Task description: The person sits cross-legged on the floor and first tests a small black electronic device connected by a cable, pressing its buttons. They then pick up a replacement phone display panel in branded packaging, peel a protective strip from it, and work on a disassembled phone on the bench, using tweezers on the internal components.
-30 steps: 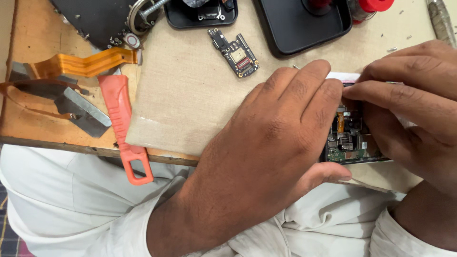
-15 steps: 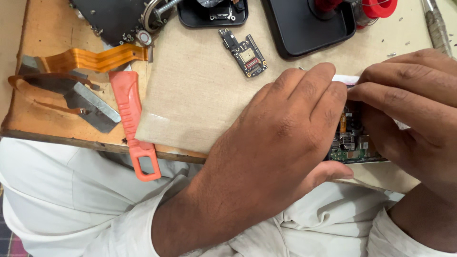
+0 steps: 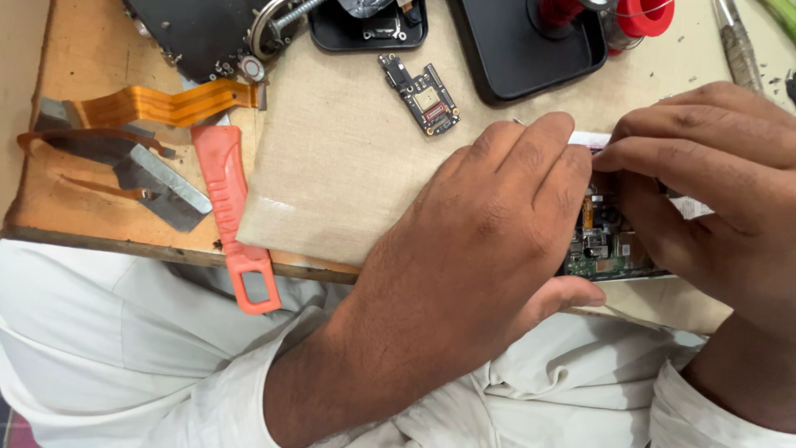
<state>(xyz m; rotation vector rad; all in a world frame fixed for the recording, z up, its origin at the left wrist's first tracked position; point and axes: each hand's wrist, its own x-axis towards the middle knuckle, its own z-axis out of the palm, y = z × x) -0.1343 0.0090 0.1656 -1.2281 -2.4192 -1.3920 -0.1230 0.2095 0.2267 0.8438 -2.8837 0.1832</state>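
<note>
I see my left hand spread knuckles-up over the near edge of the wooden bench, fingers curled down and thumb pressed along the lower edge of a green circuit board crowded with small dark and silver components; it is clamped on that board. My right hand comes in from the right, its fingertips bent in and pinched at the board's upper edge, where a thin white strip pokes out between the two hands; whether the fingers actually hold the strip I cannot tell. The board sits at the front right of the bench, mostly hidden under both hands, only its dense, bumpy middle showing. It rests over a beige, coarse-woven cloth mat with a glossy patch near its front corner. Left of the mat lies an orange plastic pry tool with a looped handle, the loop hanging past the bench edge. Beside it are a flat grey metal blade and an orange flexible ribbon cable, smooth and slightly waved. Further back on the mat is a small dark rectangular circuit module, and behind that a black, matt rectangular tray carrying a red spool.
</note>
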